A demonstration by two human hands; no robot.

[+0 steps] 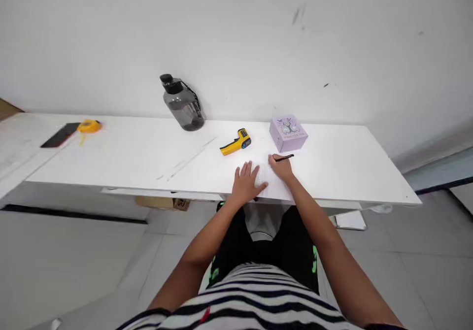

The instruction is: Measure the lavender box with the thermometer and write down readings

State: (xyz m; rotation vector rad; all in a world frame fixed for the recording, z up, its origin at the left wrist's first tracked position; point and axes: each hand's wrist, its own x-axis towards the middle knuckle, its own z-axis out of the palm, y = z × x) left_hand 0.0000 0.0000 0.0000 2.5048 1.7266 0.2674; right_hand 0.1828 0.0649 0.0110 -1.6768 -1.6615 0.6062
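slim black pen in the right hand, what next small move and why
Probably a short stroke on the white paper sheet: the right hand grips the pen in a writing hold there, and the left hand, spread at its left side, seems to steady it.

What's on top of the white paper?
Part of the left hand, on one side, and the right hand, holding a pen, on the other. The paper beneath them is hidden from view.

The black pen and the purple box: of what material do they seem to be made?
Black pen: perhaps plastic; its barrel looks dark, but is too small to judge finish.
Purple box: likely cardboard, seemingly matte, given flat sides, straight edges and a printed top.
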